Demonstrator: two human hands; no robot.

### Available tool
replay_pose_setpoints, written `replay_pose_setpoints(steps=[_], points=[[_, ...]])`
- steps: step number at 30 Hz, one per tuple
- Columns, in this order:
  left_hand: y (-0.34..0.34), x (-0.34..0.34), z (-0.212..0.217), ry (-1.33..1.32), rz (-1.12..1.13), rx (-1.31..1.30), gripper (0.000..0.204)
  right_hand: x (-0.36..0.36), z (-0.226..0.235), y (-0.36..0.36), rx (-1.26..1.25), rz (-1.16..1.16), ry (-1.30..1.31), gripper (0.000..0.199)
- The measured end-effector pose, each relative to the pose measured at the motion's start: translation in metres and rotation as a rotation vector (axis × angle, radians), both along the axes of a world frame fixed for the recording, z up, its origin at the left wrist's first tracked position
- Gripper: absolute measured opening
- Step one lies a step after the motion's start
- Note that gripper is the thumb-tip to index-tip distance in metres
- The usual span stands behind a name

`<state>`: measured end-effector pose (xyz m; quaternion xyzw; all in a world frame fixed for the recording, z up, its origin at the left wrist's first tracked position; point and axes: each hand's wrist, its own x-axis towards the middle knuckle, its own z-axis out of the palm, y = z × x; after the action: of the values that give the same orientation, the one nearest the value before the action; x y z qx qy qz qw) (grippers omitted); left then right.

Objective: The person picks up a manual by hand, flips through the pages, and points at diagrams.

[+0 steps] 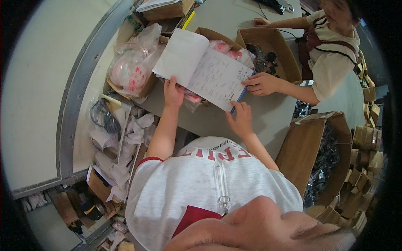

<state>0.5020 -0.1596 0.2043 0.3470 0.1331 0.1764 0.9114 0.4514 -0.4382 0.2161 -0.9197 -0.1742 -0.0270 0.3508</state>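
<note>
A notebook (220, 75) with handwritten pages and a blue edge lies open over a cardboard box. My left hand (173, 93) pinches the lower edge of its turned-back white pages (181, 56). At the lower right corner, my right hand (240, 119) grips the notebook's edge, fingertips on the written page. Another person's hand (264, 83) rests on the right edge, just beyond my right hand. Beneath the notebook, bags with red-printed contents (220, 46) show in the box (205, 32).
Left of the notebook stands a box (146, 85) of plastic-bagged items (127, 73). A carton (289, 69) of black parts sits at the far right of the grey table (268, 111). Nearer, another large carton (299, 146) holds dark bagged parts. The co-worker (331, 54) is at the right.
</note>
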Motion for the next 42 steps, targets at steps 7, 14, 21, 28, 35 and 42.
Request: replay_pose_setpoints(steps=[7, 14, 21, 28, 35, 42], points=[[0.0, 0.002, 0.003, -0.05, -0.02, 0.001, 0.027, -0.005, 0.038, 0.005, -0.074, 0.129, 0.228, 0.031], [0.001, 0.001, -0.001, -0.036, -0.019, -0.004, 0.023, -0.034, 0.024, 0.025, -0.02, 0.625, 0.334, 0.029], [0.005, 0.002, -0.007, -0.036, -0.046, -0.045, 0.024, -0.029, 0.031, 0.021, -0.037, 0.649, 0.36, 0.032], [0.01, 0.0, -0.01, -0.031, -0.047, -0.19, 0.027, -0.03, 0.025, 0.02, -0.036, 0.622, 0.403, 0.033], [0.006, 0.0, -0.007, -0.015, -0.042, -0.072, 0.027, -0.029, 0.023, 0.022, -0.072, 0.619, 0.397, 0.034], [0.001, 0.002, 0.0, -0.028, -0.036, -0.076, 0.026, -0.03, 0.019, 0.023, -0.068, 0.621, 0.325, 0.034]])
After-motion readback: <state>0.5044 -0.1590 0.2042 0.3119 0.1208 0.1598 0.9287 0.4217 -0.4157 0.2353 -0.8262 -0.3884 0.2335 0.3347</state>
